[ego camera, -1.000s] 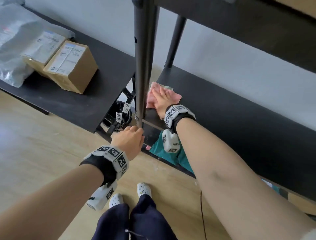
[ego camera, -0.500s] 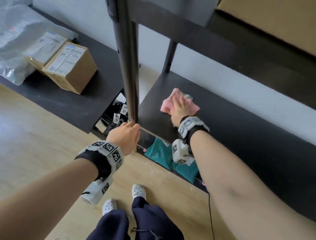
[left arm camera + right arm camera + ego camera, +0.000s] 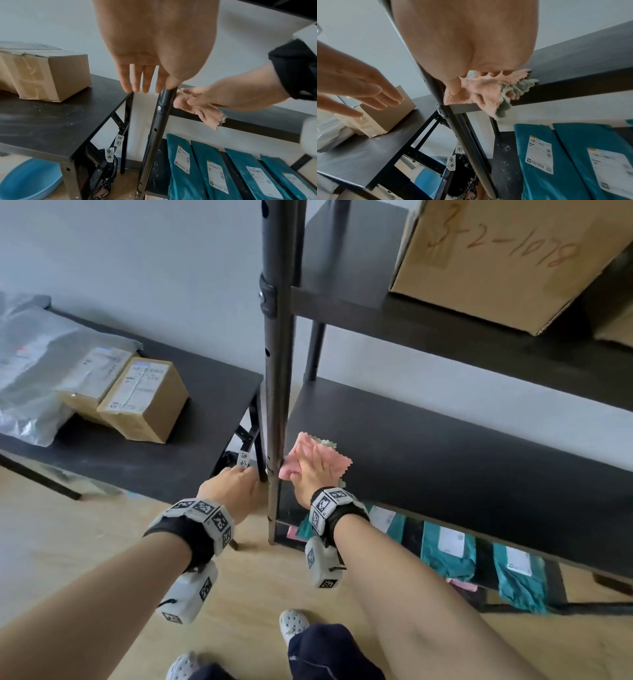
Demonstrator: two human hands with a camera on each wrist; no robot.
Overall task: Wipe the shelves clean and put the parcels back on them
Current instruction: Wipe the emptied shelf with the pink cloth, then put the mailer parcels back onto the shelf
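My right hand [image 3: 310, 470] presses a pink cloth [image 3: 308, 446] flat on the black middle shelf [image 3: 445, 467], at its front left corner against the upright post [image 3: 277, 371]. Its fingers lie straight on the cloth [image 3: 484, 92], which overhangs the shelf edge. My left hand [image 3: 233, 484] hovers just left of the post with straight fingers [image 3: 142, 81], the thumb touching the post [image 3: 154, 128], holding nothing. Two cardboard parcels [image 3: 144, 398] and a grey bag parcel [image 3: 30, 378] lie on the low black table [image 3: 154, 467] at left.
A large cardboard box [image 3: 496, 258] stands on the upper shelf. Several teal parcels [image 3: 448, 553] lie on the bottom shelf. A blue basin [image 3: 29, 178] sits on the floor under the low table. The middle shelf stretches to the right of the cloth.
My right hand slid the cloth back left, from further along the shelf to the corner by the post. My left hand's fingers have straightened beside the post.
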